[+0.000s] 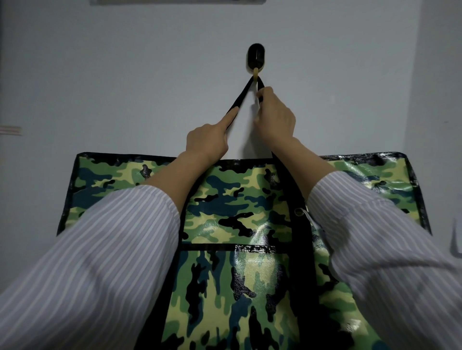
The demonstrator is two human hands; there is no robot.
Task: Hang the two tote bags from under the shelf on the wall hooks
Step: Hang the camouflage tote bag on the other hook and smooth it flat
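Note:
A large green camouflage tote bag [232, 204] with black trim hangs flat against the pale wall. Its black strap [242, 95] loops over a black wall hook [255, 58] with a yellowish peg. My left hand [208, 138] lies against the strap's left leg, index finger stretched along it. My right hand [275, 112] pinches the strap's right leg just below the hook. Both forearms in striped sleeves cross in front of the bag. No second bag is in view.
The plain wall [125, 75] fills the view around the hook. A pale fixture edge [175, 2] runs along the top. A small striped item [10, 130] sits at the far left edge.

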